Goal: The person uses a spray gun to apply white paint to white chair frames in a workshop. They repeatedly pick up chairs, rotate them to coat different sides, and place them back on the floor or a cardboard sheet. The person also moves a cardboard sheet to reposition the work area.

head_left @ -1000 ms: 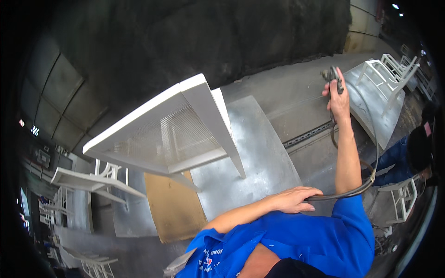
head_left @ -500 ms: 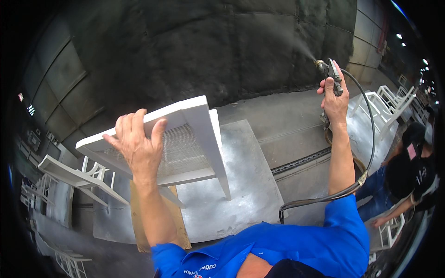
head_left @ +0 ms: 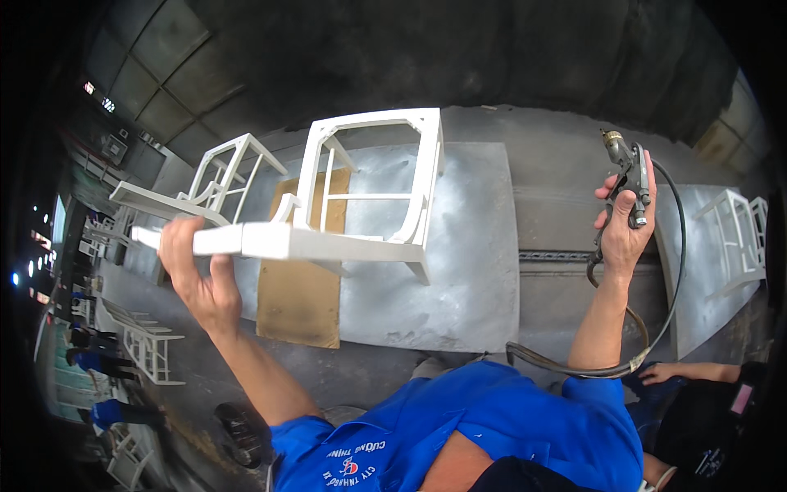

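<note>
My left hand [head_left: 203,275] is closed around the back of a white chair [head_left: 429,184] that is tipped over, its open seat frame facing up and away from me. The chair is over a grey-white coated board [head_left: 475,271]. Out to the right, my right hand [head_left: 627,234] grips a metal spray gun [head_left: 630,176], its nozzle pointing up and left, apart from the chair. No mist shows at the nozzle. A dark hose [head_left: 680,221] curves from the gun down along my forearm.
A brown cardboard sheet [head_left: 299,303] lies under the chair's left side. Another white chair [head_left: 238,176] stands close on the left, and more white frames [head_left: 734,238] sit on a board at right. A person in black [head_left: 697,410] is close at lower right. A dark wall [head_left: 459,57] rises ahead.
The chair has turned in my left hand, so its open seat frame now shows instead of the woven panel. The spray plume has gone. My view has shifted, and the gun appears lower and farther right.
</note>
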A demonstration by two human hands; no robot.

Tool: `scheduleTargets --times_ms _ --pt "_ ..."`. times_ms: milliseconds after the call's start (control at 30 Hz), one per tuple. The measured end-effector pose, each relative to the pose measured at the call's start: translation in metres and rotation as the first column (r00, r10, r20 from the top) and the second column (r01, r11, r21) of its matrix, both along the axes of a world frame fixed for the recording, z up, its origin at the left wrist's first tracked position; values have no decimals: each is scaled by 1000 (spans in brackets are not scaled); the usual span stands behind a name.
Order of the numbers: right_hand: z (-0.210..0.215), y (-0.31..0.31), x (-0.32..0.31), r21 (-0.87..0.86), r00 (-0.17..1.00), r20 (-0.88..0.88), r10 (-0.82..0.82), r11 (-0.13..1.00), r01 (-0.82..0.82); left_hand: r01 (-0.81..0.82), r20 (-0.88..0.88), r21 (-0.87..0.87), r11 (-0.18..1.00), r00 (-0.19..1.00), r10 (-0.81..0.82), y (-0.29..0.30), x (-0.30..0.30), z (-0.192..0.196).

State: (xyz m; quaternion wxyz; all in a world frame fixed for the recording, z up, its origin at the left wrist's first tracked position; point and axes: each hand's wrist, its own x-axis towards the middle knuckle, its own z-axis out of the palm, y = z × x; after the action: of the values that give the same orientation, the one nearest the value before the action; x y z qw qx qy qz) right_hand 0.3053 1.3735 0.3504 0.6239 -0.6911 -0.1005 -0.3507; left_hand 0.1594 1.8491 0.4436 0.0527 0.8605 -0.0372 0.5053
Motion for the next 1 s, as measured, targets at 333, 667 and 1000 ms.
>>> scheduleTargets --times_ms 333,667,1000 --pt "-68 104 -42 -154 987 -12 163 975 -163 37 47 -72 997 998 -34 -1 -42 -14" --pt "-123 225 6 -390 955 -204 214 877 -280 25 -6 -39 999 1000 -25 -1 -43 -11" --pt "-117 283 49 -402 851 -294 436 751 -524 24 -2 -53 998 1000 -24 -1 -58 -16"
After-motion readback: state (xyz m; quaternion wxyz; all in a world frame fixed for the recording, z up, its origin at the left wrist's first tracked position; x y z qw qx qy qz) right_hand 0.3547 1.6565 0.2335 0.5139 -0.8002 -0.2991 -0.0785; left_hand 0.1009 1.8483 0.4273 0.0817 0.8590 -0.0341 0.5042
